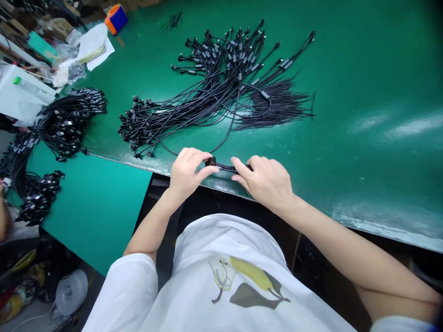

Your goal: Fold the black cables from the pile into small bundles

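Near the table's front edge, my left hand [188, 173] pinches the connector end of a short black cable [224, 168] between thumb and fingers. My right hand [265, 180] is closed round the other part of that cable. Beyond both hands lies a large spread of black cables [194, 103] with plugs at each end and grey sleeves near the far ends. To its right is a heap of thin black cable ties [277, 106]. What the curled fingers of my right hand cover cannot be seen.
At the left, bundled black cables [65, 120] hang over the table corner. Papers [95, 44], an orange and blue roll [116, 19] and a white box [24, 92] stand at the back left. A lower green table [100, 203] adjoins. Part of another person's arm [4, 214] shows at the far left.
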{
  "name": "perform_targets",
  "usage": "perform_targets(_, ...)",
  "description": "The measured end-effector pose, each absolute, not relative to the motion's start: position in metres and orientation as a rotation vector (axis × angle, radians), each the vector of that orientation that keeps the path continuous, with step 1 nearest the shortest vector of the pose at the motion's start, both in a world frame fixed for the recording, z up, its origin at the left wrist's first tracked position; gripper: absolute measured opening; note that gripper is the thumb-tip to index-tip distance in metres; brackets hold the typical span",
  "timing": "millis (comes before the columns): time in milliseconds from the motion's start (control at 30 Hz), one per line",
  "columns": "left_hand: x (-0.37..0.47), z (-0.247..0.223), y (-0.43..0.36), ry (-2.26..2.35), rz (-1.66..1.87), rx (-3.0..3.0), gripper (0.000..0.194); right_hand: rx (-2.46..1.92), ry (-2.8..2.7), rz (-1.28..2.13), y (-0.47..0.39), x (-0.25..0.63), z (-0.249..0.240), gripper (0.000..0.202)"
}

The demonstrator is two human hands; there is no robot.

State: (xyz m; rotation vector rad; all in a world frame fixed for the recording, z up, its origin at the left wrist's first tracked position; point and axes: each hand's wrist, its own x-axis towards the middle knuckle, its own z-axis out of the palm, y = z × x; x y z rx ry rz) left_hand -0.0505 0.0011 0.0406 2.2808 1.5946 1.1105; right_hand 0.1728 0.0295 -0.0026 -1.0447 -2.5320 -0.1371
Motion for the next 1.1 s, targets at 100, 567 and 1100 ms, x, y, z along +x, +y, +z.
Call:
perform_targets(100,-0.039,0.035,0.001,1.763,1.166,2.211,0.038,-1.085,-2.479,-0.155,0.031,0.171,-0.001,0.039)
perform_targets(567,-0.011,0.029,0.020,1.264,1.352,1.377,0.050,-1.071,-2.129,0.382,0.037,0.166,0.005,0.034)
perform_targets(1100,-0.003,0.011,0.037,1.045,1.006,1.044,0.052,-1.303,-2.438,0.224,0.048,0.190,-0.034,0.041)
